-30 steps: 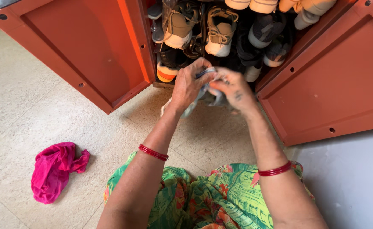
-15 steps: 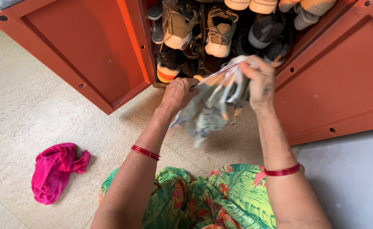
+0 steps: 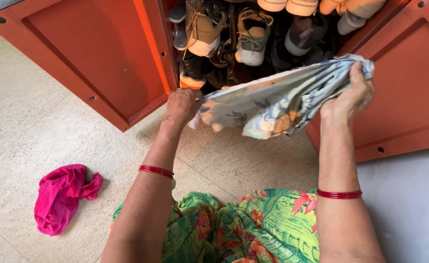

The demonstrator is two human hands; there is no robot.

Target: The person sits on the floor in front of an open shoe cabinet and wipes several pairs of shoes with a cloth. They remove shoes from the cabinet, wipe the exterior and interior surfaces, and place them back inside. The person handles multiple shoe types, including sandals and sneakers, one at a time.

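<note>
A pale cloth (image 3: 277,100) with a blue and yellow floral print hangs stretched between my two hands above the floor. My left hand (image 3: 181,104) grips its left corner; my right hand (image 3: 352,95) grips its right end, raised a little higher. Behind the cloth stands an open orange cabinet (image 3: 102,58) packed with shoes (image 3: 251,34), several of them beige sneakers with laces. The cloth hides the lower shoes.
The cabinet's two orange doors swing out wide, the right door (image 3: 404,92) close to my right hand. A crumpled pink cloth (image 3: 58,197) lies on the speckled tile floor at the left. My green floral garment (image 3: 243,229) fills the bottom.
The cloth was bunched between my hands close together; my hands have moved apart, the right one going right and up, and the cloth is now spread out.
</note>
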